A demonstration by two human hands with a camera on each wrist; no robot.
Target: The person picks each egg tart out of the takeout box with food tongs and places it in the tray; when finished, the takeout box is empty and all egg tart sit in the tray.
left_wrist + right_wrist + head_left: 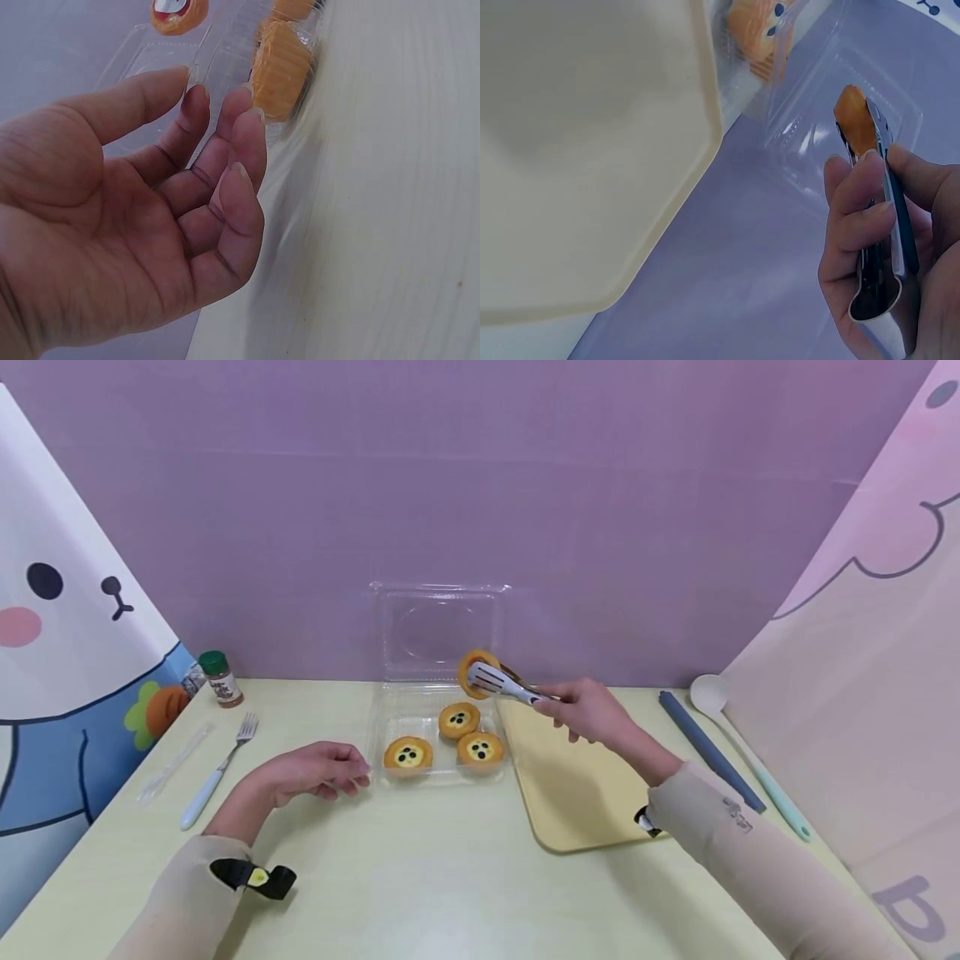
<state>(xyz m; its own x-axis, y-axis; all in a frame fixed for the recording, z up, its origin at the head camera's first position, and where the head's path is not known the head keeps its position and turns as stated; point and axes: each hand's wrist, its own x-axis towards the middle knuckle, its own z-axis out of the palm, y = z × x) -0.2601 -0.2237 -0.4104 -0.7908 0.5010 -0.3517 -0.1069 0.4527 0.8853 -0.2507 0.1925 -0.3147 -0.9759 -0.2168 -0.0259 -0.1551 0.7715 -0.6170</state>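
My right hand (592, 710) grips metal food tongs (506, 683), fingers and thumb closed round both arms. The tongs' slotted ends clamp an egg tart (472, 670), held tilted over the back of a clear plastic box (442, 691). In the right wrist view, the clamped tart (853, 116) shows between the tips. Three more tarts sit inside the box: one at the left (408, 752), one in the middle (459, 720), one at the right (481, 748). At the box's left edge is my left hand (318, 770), its fingers loosely bent and fingertips right by the rim.
A yellow cutting board (577, 785) lies right of the box. Farther right are a dark blue stick (708, 752) and a white ladle (712, 693). On the left are a fork (217, 772), a clear plastic utensil (174, 764) and a green-capped jar (221, 678).
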